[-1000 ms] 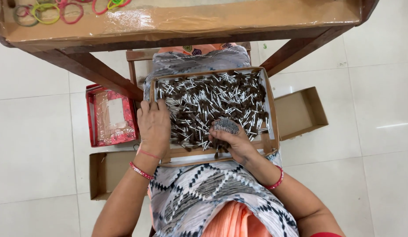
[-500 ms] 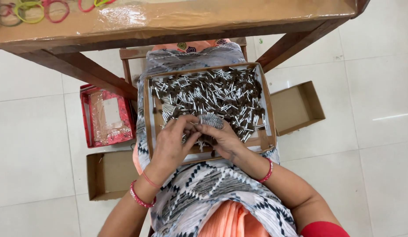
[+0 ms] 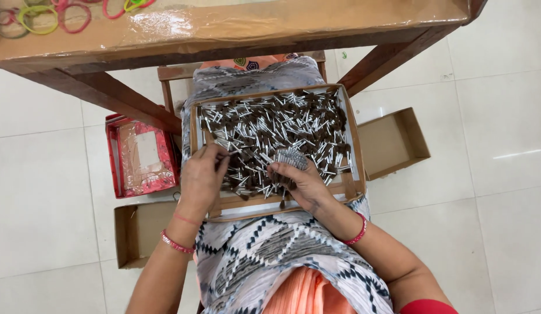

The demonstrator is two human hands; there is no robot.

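A shallow cardboard tray [image 3: 354, 152] rests on my lap, filled with several small silver sticks with dark brown tips [image 3: 282, 125]. My right hand [image 3: 299, 180] grips a tight bundle of these sticks [image 3: 290, 158] upright at the tray's near middle. My left hand [image 3: 202, 177] lies on the tray's near left part, its fingertips pinching one stick out of the pile. Both wrists wear red bangles.
A wooden table [image 3: 224, 29] spans the top, with coloured rubber bands [image 3: 43, 14] on its left. On the white tile floor lie a red box [image 3: 141, 157] at left, an open cardboard box [image 3: 136, 232] below it, and another open cardboard box [image 3: 395, 142] at right.
My left hand has moved away from the bundle to the left part of the tray and picks at the pile. My right hand keeps the bundle.
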